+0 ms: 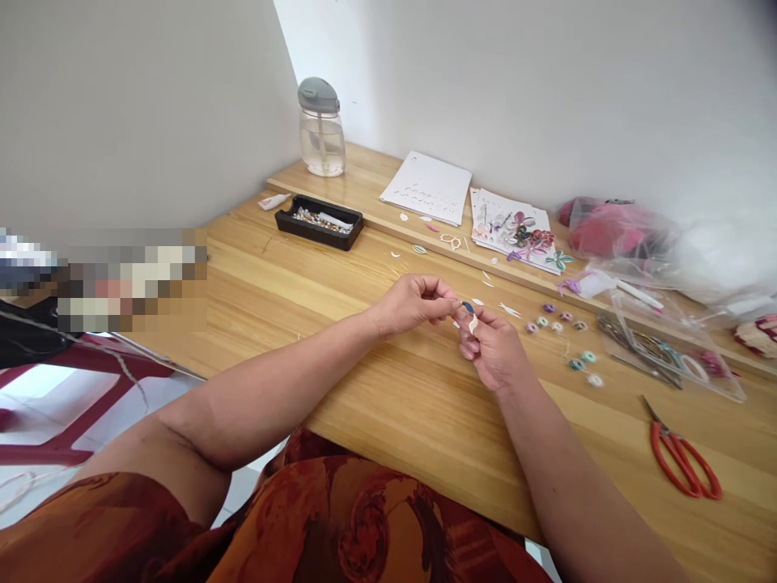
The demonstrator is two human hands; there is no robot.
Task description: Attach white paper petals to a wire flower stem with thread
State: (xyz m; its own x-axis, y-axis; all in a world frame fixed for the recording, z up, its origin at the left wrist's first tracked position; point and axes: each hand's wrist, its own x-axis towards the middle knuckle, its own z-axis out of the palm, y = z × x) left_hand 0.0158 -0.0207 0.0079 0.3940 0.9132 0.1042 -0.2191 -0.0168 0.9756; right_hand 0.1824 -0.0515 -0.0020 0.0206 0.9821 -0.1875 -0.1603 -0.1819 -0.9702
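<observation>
Between my hands is a small curved petal-shaped piece (473, 325), white at its lower end and wrapped in dark blue at the upper end. My right hand (498, 350) is closed, pinching this piece between thumb and fingers. My left hand (413, 306) is also closed, its thumb and fingertips pressed together at the blue end. Whatever lies in that pinch is too small to make out. White leaf-shaped cutouts (508, 309) lie on the table just beyond my hands. Several small thread spools (549, 308) are to the right of my right hand.
Orange-handled scissors (685, 461) lie at the right. A black tray (319, 235) of beads and a white tube (274, 202) are at the left. On the raised shelf stand a water bottle (321, 138), papers (418, 190) and finished flower pieces (534, 237). Plastic bags (673, 348) crowd the right.
</observation>
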